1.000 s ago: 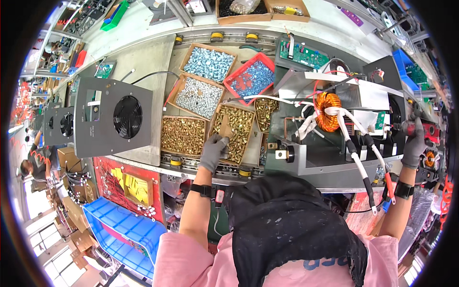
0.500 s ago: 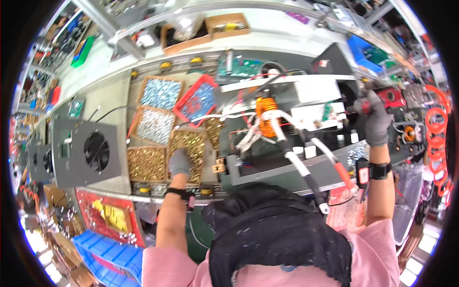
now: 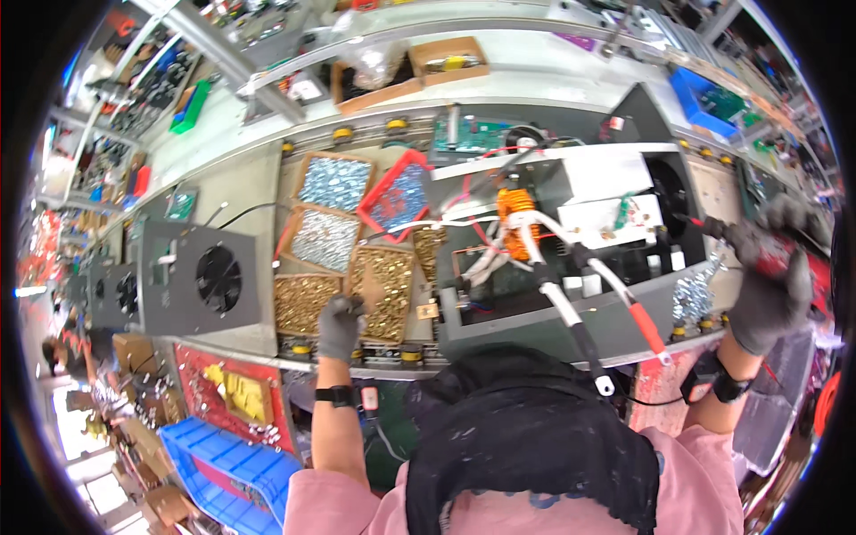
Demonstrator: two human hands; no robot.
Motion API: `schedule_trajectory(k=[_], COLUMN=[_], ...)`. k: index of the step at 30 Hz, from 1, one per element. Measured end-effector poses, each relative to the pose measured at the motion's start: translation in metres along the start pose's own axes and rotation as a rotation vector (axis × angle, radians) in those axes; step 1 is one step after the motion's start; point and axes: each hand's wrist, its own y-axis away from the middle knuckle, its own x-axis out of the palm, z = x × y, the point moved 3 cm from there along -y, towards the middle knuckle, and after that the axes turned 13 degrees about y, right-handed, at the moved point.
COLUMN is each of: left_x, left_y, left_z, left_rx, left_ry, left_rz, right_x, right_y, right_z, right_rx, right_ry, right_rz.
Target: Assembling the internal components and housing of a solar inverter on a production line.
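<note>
My left hand (image 3: 341,328), in a grey glove, is closed at the near edge of a bin of brass-coloured fasteners (image 3: 392,299). Whatever its fingers pinch is hidden. At the far right, my right hand (image 3: 769,308), also gloved, is wrapped round a red and black power screwdriver (image 3: 774,257). Its bit points left toward an open grey metal case (image 3: 571,325), from which it stands apart. Inside the case sits an orange-wound coil (image 3: 515,214), with thick white cables (image 3: 557,303) reaching over the near edge. A black fan (image 3: 664,198) is at the case's right end.
Left of the case are bins of silver fasteners (image 3: 323,239), more brass-coloured ones (image 3: 303,303) and a red tray (image 3: 417,234). Farther left stands a grey fan housing (image 3: 192,294). A blue crate (image 3: 234,473) lies below the bench; cardboard boxes (image 3: 453,61) sit on the back shelf.
My left hand has drawn back from the middle of the brass-coloured fasteners, its fingers curled. My right hand has moved right and nearer with the power screwdriver. The whole view has shifted slightly.
</note>
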Motion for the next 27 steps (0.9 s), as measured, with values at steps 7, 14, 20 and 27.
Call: schedule_trajectory(k=[7, 14, 20, 27], left_x=[0.188, 0.345, 0.372, 0.381], left_y=[0.062, 0.128, 0.130, 0.138], left_z=[-0.041, 0.022, 0.077, 0.087], left_rx=[0.322, 0.070, -0.240, -0.252], left_ry=[-0.220, -0.492, -0.224, -0.331], left_rz=[0.325, 0.568, 0.766, 0.788], right_x=[0.027, 0.058, 0.048, 0.054], right_y=[0.004, 0.018, 0.016, 0.015], right_z=[0.028, 0.050, 0.046, 0.045], right_rx=[0.120, 0.091, -0.157, -0.132], right_ry=[-0.253, -0.358, -0.465, -0.392], right_rz=[0.316, 0.181, 0.216, 0.143])
